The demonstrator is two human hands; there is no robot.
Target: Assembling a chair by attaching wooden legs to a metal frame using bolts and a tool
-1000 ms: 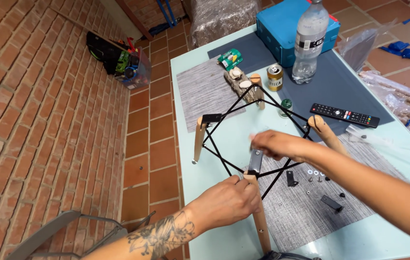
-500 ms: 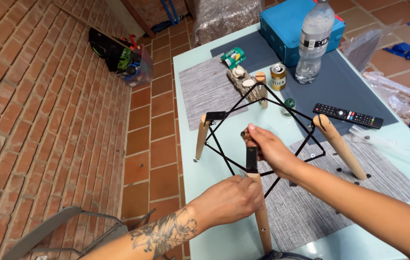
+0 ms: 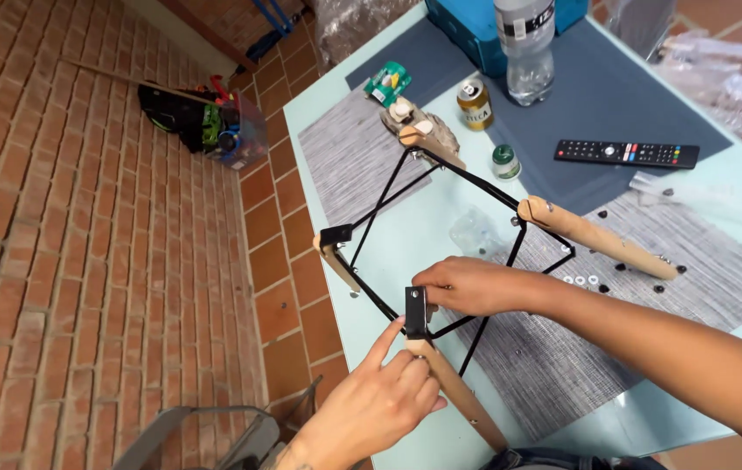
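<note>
A black wire frame (image 3: 441, 248) with several tapered wooden legs lies on the pale blue table (image 3: 371, 235). My right hand (image 3: 475, 285) pinches a black metal bracket (image 3: 416, 312) at the top of the nearest wooden leg (image 3: 458, 396). My left hand (image 3: 380, 402) grips that leg just below the bracket, index finger pointing up at it. Another leg (image 3: 593, 235) lies to the right, one (image 3: 336, 261) at the left table edge, one (image 3: 432, 146) farther back.
Small washers and screws (image 3: 582, 280) lie on a grey placemat (image 3: 580, 348). A black remote (image 3: 625, 154), a clear bottle (image 3: 523, 48), a can (image 3: 475, 104), a green cap (image 3: 505, 161) and a blue box stand farther back. A brick floor is left; a grey chair (image 3: 205, 435) is below.
My right hand has slid the black bracket onto the top of the nearest leg and now pinches it there. My left hand has shifted down the leg, index finger raised.
</note>
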